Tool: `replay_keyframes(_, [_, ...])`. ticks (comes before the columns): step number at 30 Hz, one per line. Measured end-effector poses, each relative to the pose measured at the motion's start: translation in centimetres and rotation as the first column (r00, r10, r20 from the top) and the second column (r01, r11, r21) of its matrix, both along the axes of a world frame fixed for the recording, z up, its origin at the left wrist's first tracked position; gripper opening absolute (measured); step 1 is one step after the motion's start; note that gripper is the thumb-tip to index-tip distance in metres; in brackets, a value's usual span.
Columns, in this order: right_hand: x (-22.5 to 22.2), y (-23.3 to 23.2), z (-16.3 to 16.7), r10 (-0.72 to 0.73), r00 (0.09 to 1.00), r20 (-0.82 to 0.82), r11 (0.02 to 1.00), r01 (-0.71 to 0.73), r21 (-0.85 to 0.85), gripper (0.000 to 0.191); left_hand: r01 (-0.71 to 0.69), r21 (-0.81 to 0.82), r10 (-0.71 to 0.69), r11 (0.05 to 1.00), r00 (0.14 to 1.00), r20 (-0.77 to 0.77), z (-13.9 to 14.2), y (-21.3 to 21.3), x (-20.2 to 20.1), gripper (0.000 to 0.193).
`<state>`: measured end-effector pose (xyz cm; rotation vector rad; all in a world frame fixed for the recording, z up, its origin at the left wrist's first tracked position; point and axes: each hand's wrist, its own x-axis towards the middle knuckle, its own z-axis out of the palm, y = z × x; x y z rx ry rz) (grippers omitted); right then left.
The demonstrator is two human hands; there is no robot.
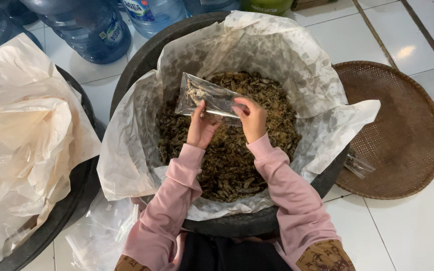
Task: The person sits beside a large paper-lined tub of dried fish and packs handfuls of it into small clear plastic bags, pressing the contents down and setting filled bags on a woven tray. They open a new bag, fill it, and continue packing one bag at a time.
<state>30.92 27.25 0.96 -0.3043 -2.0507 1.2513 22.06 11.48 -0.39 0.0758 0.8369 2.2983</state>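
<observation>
A small clear bag (211,98), partly filled with dark dried bits, is being held tilted over the middle of a big black tub (141,55). The left hand (200,128) is gripping the bag's lower edge, fingers closed on the plastic. The right hand (251,118) is pinching the bag's right end, thumb and fingers curled around it. Both arms are wearing pink sleeves (287,185).

The tub is sitting on the white tiled floor (418,231) and is lined with crinkled white paper (277,50), which is folding out over its rim. Inside, a heap of dark dried bits (227,160) is filling the liner under the hands.

At the tub's right edge, a round brown woven tray (398,130) is lying flat on the floor, with a small empty clear packet (358,165) resting at its left rim. At the left, a second black tub (76,200) is holding loose crumpled paper (21,125). Clear plastic bags (96,236) are lying on the floor between the two tubs, near the bottom edge. Along the top edge, blue water jugs (91,27) with labels on their sides are standing on the floor behind the tubs.
</observation>
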Motion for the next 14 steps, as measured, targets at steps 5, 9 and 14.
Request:
replay_keyframes(5, [0.2,0.0,0.4,-0.044,0.999,0.023,0.996,0.045,-0.071,0.016,0.04,-0.003,-0.04,0.999,0.999,-0.006,0.5,0.4,0.7,0.053])
replay_keyframes(9, [0.1,0.0,0.6,0.016,1.0,0.002,0.997,-0.015,-0.074,0.015,0.044,0.063,-0.042,0.997,0.998,-0.043,1.7,0.2,0.8,0.054])
replay_keyframes(14, [2.6,-1.5,0.7,0.026,0.997,-0.068,1.0,-0.025,0.013,0.017,0.022,0.002,-0.022,1.0,0.998,-0.059,3.6,-1.4,3.8,0.064])
